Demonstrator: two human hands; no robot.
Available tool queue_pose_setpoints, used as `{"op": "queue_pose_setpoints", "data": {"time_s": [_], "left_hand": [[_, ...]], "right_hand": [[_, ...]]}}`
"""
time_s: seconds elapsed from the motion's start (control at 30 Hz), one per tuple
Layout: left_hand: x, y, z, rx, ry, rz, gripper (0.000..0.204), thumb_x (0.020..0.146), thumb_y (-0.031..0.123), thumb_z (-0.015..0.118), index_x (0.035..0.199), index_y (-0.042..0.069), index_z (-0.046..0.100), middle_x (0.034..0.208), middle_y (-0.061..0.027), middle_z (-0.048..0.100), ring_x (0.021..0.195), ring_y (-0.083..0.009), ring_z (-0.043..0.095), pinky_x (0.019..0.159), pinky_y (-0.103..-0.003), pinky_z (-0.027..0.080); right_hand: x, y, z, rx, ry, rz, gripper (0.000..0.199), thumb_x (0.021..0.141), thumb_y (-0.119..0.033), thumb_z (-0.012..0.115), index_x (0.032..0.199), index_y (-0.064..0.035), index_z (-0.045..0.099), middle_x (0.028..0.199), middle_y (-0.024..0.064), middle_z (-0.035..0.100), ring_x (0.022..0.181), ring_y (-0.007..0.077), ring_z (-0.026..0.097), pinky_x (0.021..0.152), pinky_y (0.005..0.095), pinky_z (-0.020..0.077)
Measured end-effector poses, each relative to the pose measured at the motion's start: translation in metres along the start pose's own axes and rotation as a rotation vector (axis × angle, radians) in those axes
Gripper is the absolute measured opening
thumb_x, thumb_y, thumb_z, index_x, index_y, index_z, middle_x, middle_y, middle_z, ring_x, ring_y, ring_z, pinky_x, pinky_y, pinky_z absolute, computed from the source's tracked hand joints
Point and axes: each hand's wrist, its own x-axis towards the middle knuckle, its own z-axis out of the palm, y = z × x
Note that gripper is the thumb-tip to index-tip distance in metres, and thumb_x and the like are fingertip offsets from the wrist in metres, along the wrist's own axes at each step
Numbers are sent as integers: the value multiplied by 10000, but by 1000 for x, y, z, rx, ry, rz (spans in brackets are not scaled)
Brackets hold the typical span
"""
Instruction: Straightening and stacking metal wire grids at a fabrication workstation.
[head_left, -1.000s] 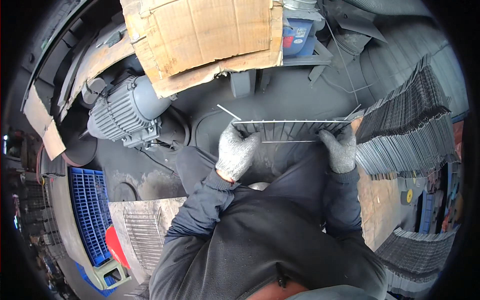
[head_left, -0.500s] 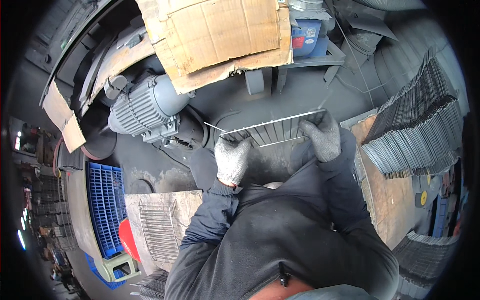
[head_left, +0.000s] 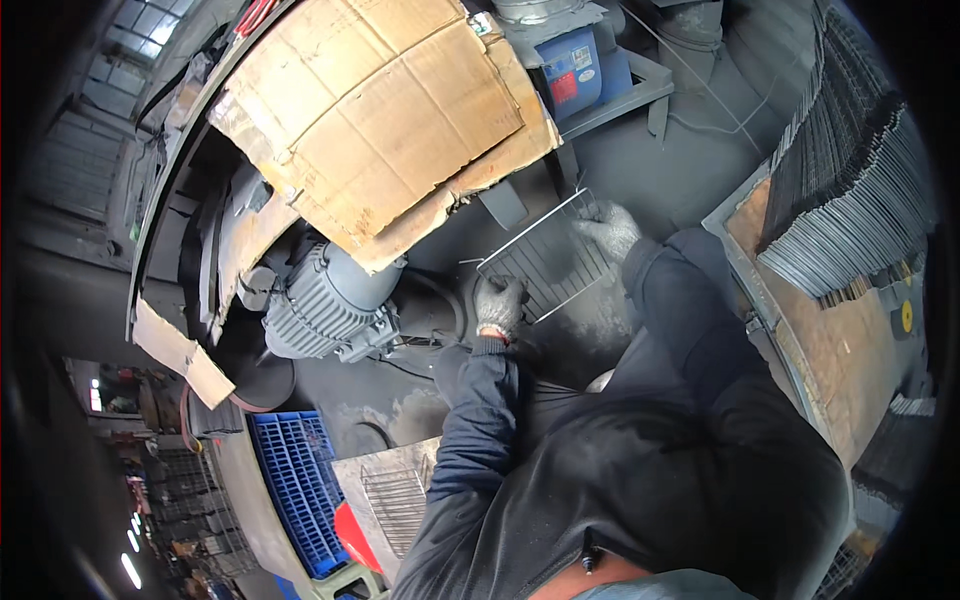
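A wire rack (head_left: 553,262), a rectangular metal frame with thin parallel bars, is held in front of me, its face turned toward view. My left hand (head_left: 500,303), in a grey knit glove, is closed on the rack's left end at the near corner. Gloved likewise, my right hand (head_left: 610,230) grips the far right end; some of its fingers are hidden behind the bars. A short thin rod end sticks out past the rack's far left corner.
A grey motor (head_left: 325,305) stands left of the rack, below cardboard sheets (head_left: 390,120). On the right, a tall stack of wire racks (head_left: 840,215) rests on a board-topped table (head_left: 830,370). Another rack (head_left: 395,505) lies at lower left, beside a blue plastic crate (head_left: 300,480).
The rack has turned from nearly edge-on to showing its barred face, and slants up to the right. Both hands keep hold of it. The whole view has swung round.
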Motion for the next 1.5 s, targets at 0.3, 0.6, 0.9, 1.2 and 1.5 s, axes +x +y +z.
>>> {"op": "queue_pose_setpoints", "data": {"time_s": [0.3,0.6,0.9,1.2,1.5], "left_hand": [[1,-9,-53,31,-20,-121,267,934,189,731,1075,47,554,914,-88,685,823,-206,710,605,-371,584],[-29,-12,-71,-53,77,-153,287,952,238,727,1092,21,603,868,-116,699,670,-216,656,511,-350,528],[-50,-42,-1,-420,-35,53,616,913,147,772,1437,47,463,1215,-78,624,1012,-201,650,819,-329,553],[-20,-124,26,-199,-21,-242,343,874,197,782,1098,4,610,802,-88,654,671,-196,630,615,-348,520],[15,-182,39,108,-138,30,437,892,281,812,1165,-4,622,829,-59,659,641,-164,606,561,-329,496]], "right_hand": [[3,-27,51,-105,-116,20,306,843,-187,832,1015,-10,651,889,99,671,852,194,639,782,361,534],[-6,-18,83,-309,-211,67,400,858,-298,817,1096,2,702,975,164,729,923,285,698,847,400,550],[-59,-126,-2,-37,-55,-230,386,872,-32,793,1214,2,617,1069,80,698,1008,170,665,892,332,553],[-179,-426,-173,-275,898,-1303,143,933,46,700,1072,12,705,1013,97,737,934,191,691,859,322,563],[-176,-459,-389,-1615,903,-1008,350,909,118,621,1191,-64,720,1126,95,730,1127,233,690,997,327,519]]}}
